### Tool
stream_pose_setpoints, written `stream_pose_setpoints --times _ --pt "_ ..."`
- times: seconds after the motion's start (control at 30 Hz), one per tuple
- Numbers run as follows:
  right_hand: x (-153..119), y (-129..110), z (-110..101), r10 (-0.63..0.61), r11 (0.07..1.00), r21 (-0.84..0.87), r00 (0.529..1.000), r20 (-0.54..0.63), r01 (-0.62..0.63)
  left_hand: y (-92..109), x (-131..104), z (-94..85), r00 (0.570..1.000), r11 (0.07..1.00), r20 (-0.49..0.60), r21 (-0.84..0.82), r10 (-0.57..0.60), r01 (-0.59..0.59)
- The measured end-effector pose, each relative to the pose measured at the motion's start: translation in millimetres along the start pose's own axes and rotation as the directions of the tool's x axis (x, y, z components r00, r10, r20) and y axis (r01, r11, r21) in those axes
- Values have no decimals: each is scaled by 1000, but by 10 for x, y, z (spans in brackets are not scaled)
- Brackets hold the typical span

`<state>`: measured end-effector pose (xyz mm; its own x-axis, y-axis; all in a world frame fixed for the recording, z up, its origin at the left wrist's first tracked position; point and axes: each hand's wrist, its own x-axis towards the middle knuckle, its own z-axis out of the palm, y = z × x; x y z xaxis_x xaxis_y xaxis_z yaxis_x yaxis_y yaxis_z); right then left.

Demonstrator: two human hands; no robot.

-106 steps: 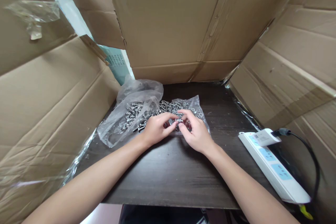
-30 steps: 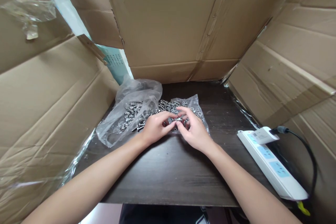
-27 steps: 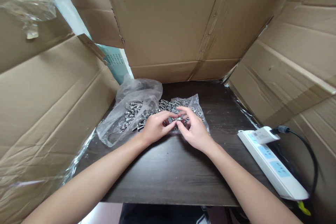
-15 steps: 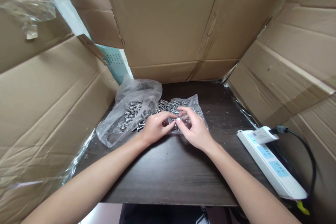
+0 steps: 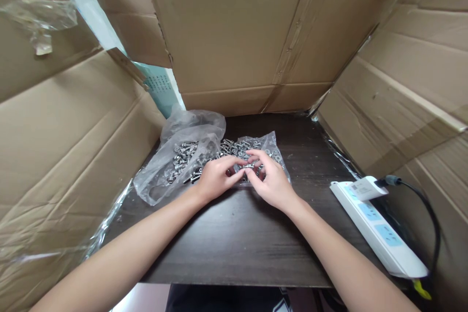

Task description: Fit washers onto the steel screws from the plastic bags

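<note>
Thumb and fingertips of my left hand [image 5: 220,174] pinch one end of a small shiny metal bolt [image 5: 249,166]. The fingers of my right hand [image 5: 269,178] close on its other end, so the two hands meet around it. Small parts on the bolt are too fine to make out. Just beyond and below my hands lies a clear plastic bag [image 5: 272,140] with loose bolts [image 5: 234,146] and washers [image 5: 277,156] on it. To the left, a second, crumpled plastic bag [image 5: 153,183] holds more bolts [image 5: 185,152].
Both hands work above a dark wooden table [image 5: 234,239]. Cardboard walls [image 5: 234,29] stand at the back and on both sides. A white power strip [image 5: 380,231] with a plugged-in adapter [image 5: 365,188] and black cable [image 5: 433,209] lies at the right edge.
The bolt between my fingertips has turned slightly and its bright glint has faded. My fingers have shifted only a little; the bags and arms stay in place.
</note>
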<state>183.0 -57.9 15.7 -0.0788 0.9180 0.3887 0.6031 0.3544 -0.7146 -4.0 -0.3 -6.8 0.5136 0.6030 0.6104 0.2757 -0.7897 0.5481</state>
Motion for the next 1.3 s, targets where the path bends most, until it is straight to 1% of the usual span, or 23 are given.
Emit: stream_pose_setpoints --times 0.2,0.4,0.8,1.0,1.07,1.2,1.3 --pt "-3 14 7 -27 1000 -2 1000 -2 27 -2 3 2 1000 1000 11 0 -17 17" --pt "7 -12 -35 43 999 3 999 28 -43 18 4 1 1000 1000 -9 14 -8 8" --pt "-7 10 -6 -39 999 -17 999 -12 39 3 1 3 1000 1000 -15 4 -20 20" --pt "8 -6 -24 19 1000 -5 1000 10 -19 6 1 5 1000 1000 -13 11 -22 22" --pt "8 -3 -21 9 1000 -10 1000 13 -8 8 3 4 1000 1000 -15 8 -26 26" --pt "-2 5 -10 -51 998 -41 998 -22 50 12 7 0 999 1000 -22 -1 -28 28" --pt "-5 1 -15 -26 999 -28 1000 -10 26 15 8 -2 1000 1000 -17 3 -26 26"
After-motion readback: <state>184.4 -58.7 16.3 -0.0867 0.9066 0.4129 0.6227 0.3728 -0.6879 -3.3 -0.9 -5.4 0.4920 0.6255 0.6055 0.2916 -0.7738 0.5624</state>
